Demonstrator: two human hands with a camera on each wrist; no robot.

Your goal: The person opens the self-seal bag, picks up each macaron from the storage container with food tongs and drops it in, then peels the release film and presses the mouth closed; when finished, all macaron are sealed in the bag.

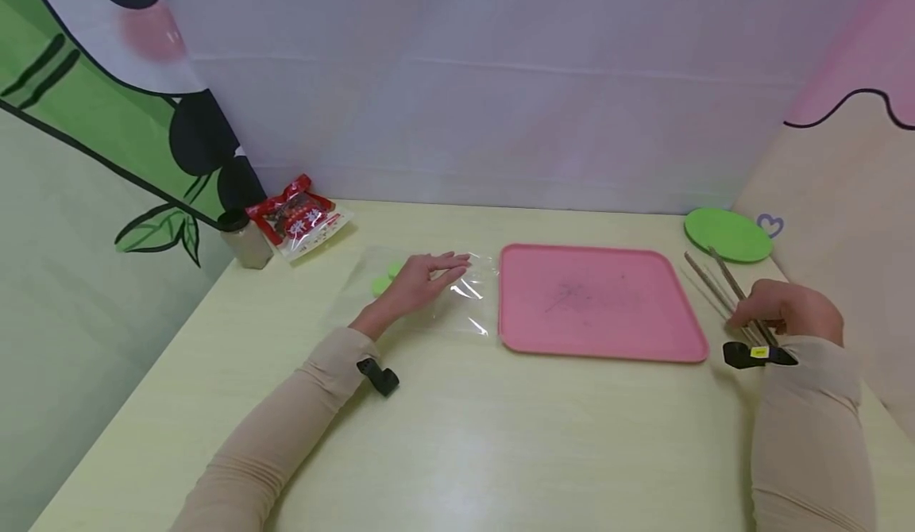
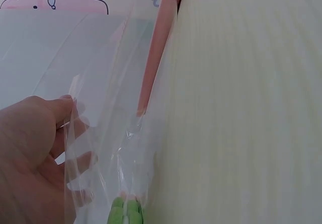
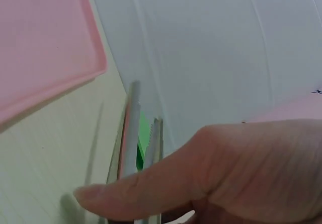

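Observation:
My left hand [image 1: 422,282] is over a clear plastic bag [image 1: 475,310] at the middle of the table. In the left wrist view, the raised film [image 2: 108,128] meets the thumb, while the other fingers show through it; I appear to pinch its edge. Light green lumpy things [image 2: 126,213], kind unclear, sit at the bag beside my wrist. At the right, my right hand [image 1: 793,310] grips metal tongs [image 1: 732,278], their arms spread and pointing away from me. Serrations show on one arm [image 3: 152,138] in the right wrist view. The palm hides the rear of the tongs.
A pink tray [image 1: 600,345] lies between the hands, with dark specks on its surface. Behind the tongs is a round green plate or lid [image 1: 729,234]. A red and white snack packet [image 1: 300,218] leans against a dark-lidded jar [image 1: 248,244] at back left. A cloth backdrop borders the table.

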